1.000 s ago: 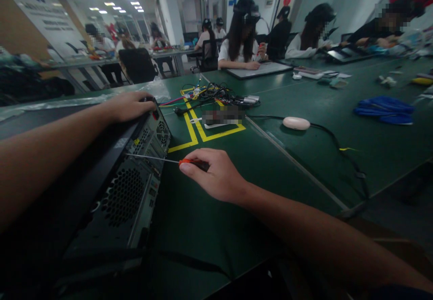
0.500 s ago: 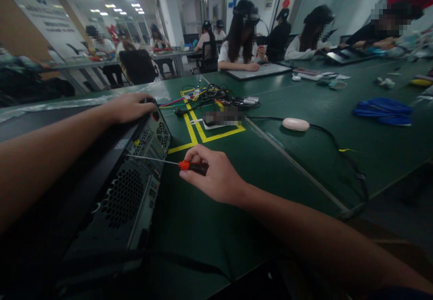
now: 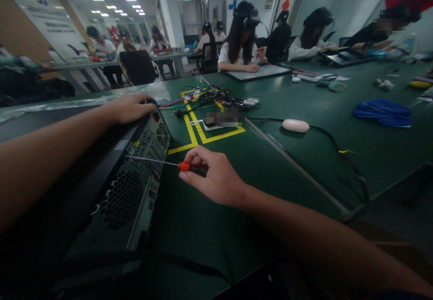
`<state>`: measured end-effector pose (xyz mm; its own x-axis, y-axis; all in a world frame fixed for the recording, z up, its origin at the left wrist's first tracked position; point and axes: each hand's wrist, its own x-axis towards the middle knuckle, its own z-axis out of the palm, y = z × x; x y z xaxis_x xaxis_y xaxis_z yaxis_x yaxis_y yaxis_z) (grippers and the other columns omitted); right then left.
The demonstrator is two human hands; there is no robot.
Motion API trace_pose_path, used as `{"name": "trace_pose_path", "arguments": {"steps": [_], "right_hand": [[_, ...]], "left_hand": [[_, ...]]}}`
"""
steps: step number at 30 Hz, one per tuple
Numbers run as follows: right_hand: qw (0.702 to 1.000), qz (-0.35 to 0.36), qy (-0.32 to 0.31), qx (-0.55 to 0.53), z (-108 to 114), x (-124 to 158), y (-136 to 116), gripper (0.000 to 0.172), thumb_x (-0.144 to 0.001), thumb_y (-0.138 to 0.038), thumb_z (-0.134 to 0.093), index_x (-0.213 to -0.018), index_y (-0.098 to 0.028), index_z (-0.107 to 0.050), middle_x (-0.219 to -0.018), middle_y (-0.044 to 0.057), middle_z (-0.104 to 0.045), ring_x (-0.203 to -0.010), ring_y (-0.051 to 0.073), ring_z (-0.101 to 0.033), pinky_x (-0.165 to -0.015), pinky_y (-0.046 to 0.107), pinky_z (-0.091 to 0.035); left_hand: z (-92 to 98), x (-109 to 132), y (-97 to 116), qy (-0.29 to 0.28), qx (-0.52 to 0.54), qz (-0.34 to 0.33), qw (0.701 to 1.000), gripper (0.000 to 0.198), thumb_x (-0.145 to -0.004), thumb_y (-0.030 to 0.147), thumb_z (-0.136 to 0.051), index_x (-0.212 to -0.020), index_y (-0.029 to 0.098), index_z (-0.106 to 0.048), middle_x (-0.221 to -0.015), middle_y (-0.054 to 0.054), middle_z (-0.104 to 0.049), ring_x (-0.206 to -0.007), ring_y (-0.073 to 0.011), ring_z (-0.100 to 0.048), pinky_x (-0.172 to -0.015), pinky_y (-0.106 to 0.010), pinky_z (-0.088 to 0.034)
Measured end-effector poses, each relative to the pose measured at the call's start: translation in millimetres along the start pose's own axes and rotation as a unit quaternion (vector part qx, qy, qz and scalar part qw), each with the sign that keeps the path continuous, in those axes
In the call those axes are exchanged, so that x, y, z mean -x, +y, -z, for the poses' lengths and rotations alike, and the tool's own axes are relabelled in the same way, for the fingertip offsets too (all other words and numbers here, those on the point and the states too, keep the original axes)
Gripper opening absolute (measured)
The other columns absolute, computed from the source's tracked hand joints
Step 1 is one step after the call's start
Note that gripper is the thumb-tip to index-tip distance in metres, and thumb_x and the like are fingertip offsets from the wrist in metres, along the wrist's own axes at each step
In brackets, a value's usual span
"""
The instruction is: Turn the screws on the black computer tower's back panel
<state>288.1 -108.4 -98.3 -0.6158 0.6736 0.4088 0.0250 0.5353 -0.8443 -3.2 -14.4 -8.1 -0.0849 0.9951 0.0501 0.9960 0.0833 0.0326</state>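
Note:
A black computer case (image 3: 77,155) lies at the left, its metal back panel (image 3: 138,191) facing right. My left hand (image 3: 130,108) rests on the case's far top corner, its fingers bent over the edge. My right hand (image 3: 214,173) is closed round the dark handle of a screwdriver (image 3: 184,166) with an orange collar. The long shaft points left, and its tip meets the upper edge of the back panel, near a small yellow mark. Whether the tip sits in a screw is too small to tell.
Tangled cables (image 3: 216,96) and a blurred dark object (image 3: 223,118) lie beyond my right hand, near yellow tape. A pale oval item (image 3: 295,125) sits on a black cable. Blue cloth (image 3: 382,112) lies farther right. Several people sit across the green table (image 3: 304,155).

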Motion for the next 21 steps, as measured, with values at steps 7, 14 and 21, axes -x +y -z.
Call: {"name": "trace_pose_path", "arguments": {"steps": [7,14,21], "right_hand": [[1.000,0.002,-0.002,-0.002,-0.6,0.2,1.8,0.016,-0.088,-0.029,-0.069,-0.097,-0.019,-0.060,-0.084,-0.001,-0.065,-0.073,0.013,-0.061,-0.071,0.028,-0.047],[1.000,-0.005,-0.002,-0.007,-0.5,0.9,1.3,0.018,-0.089,-0.031,-0.069,-0.098,-0.019,-0.060,-0.084,-0.001,-0.065,-0.073,0.013,-0.062,-0.070,0.027,-0.047],[1.000,-0.015,-0.003,0.007,-0.6,0.7,0.7,0.020,-0.089,-0.035,-0.069,-0.098,-0.017,-0.064,-0.080,-0.002,-0.063,-0.068,0.011,-0.057,-0.065,0.026,-0.043]], "left_hand": [[-2.8,-3.5,-5.2,0.006,-0.001,-0.020,1.000,0.075,-0.084,0.056,-0.032,-0.139,0.010,-0.055,-0.144,-0.015,-0.057,-0.132,-0.0322,-0.052,-0.114,-0.042,-0.036],[-1.5,-1.3,-2.5,0.006,-0.008,-0.007,1.000,0.072,-0.085,0.056,-0.031,-0.138,0.015,-0.057,-0.141,-0.011,-0.059,-0.130,-0.0303,-0.054,-0.114,-0.041,-0.037],[-0.3,-0.5,-1.5,-0.002,-0.006,-0.011,1.000,0.076,-0.085,0.057,-0.031,-0.140,0.010,-0.054,-0.144,-0.015,-0.056,-0.132,-0.0326,-0.052,-0.114,-0.042,-0.036]]}}
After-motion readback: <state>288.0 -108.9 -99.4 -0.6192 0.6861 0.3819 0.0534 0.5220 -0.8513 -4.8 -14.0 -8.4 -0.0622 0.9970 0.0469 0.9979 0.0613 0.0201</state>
